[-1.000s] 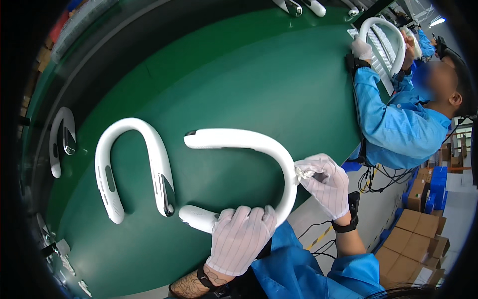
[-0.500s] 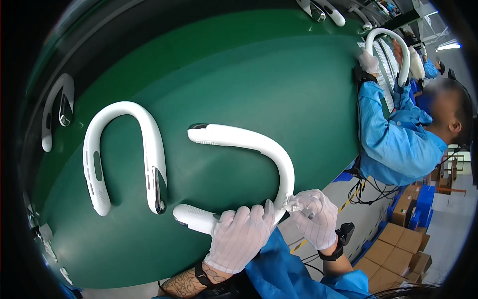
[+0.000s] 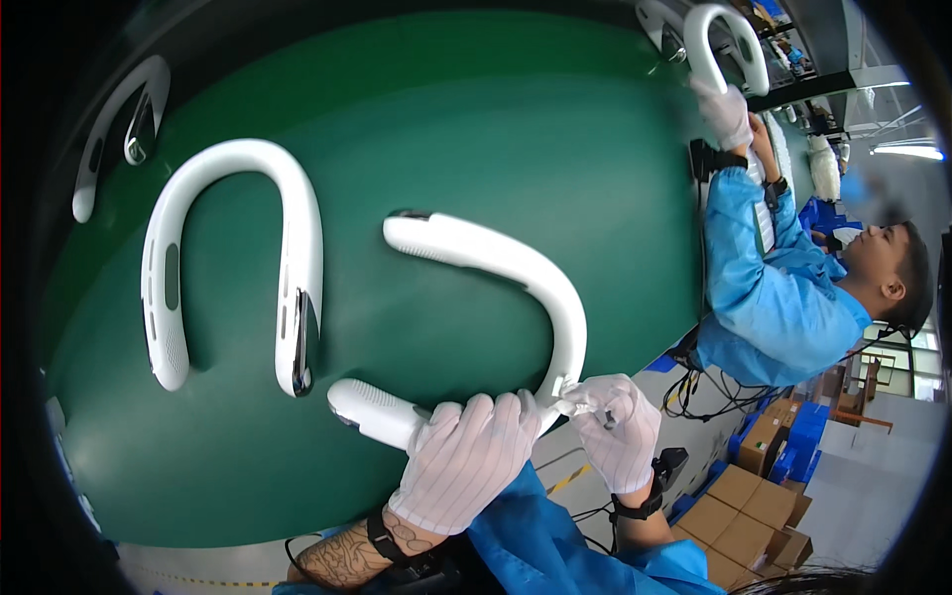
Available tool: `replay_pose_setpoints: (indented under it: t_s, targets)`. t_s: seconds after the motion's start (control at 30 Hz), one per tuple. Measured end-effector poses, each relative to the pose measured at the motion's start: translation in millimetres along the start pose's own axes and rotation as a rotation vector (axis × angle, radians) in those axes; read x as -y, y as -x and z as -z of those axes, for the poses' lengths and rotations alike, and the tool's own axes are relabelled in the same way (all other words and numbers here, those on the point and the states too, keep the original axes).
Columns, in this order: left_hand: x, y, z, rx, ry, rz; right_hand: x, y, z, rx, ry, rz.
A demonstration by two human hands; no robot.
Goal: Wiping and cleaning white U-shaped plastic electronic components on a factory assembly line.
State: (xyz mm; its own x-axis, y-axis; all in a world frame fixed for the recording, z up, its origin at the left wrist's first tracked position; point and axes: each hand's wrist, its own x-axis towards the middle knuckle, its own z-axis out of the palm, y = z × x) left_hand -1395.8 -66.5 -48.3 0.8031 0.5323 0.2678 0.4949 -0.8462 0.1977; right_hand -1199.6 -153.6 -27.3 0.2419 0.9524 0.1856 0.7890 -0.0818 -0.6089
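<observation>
A white U-shaped neck fan (image 3: 521, 260) lies at the table's near edge, its curve toward the right. My gloved left hand (image 3: 470, 458) is wrapped over its near arm and keeps it against the edge. At the curve's near right, my gloved right hand (image 3: 617, 428) is closed in a pinch on a small crumpled whitish piece (image 3: 577, 402), which touches the fan. Whether that piece is cloth or film I cannot tell. To the left rests a second white neck fan (image 3: 238, 159), its open end toward me, touched by neither hand.
The green table (image 3: 397, 129) has a shiny dark strip along its far side that mirrors the fans. At the right, a co-worker in a blue smock (image 3: 769, 288) holds another neck fan (image 3: 700, 50) up in gloved hands. Cardboard boxes (image 3: 739, 496) and black cables (image 3: 709, 397) are on the floor.
The view has shifted, so the table things sit higher in it. My hands keep their holds on the fan and the small piece. The co-worker's fan is raised farther away.
</observation>
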Motion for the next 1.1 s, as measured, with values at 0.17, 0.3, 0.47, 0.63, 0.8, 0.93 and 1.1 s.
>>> replay_pose_setpoints:
  t_s: [0.17,0.3,0.47,0.63,0.8,0.93,1.1]
  targets:
    - [-3,-2,-2,0.003,-0.014,0.029,-10,-32,-1,-0.019,0.034,0.162]
    - [1,7,-5,-0.074,-0.035,0.045,1,-61,4,-0.012,0.166,0.251]
    - [-4,7,3,0.006,0.057,0.086,7,-56,7,0.064,0.110,0.261]
    - [-2,13,7,-0.035,0.064,0.108,23,-42,22,0.260,0.155,0.161]
    - [23,24,48,-0.064,0.204,0.202,26,-40,27,0.335,0.145,0.165]
    - [58,57,63,-0.033,0.397,0.340,6,-53,18,0.121,0.095,0.298]
    - [79,70,50,0.082,0.476,0.336,9,-35,-3,0.058,0.199,0.290]
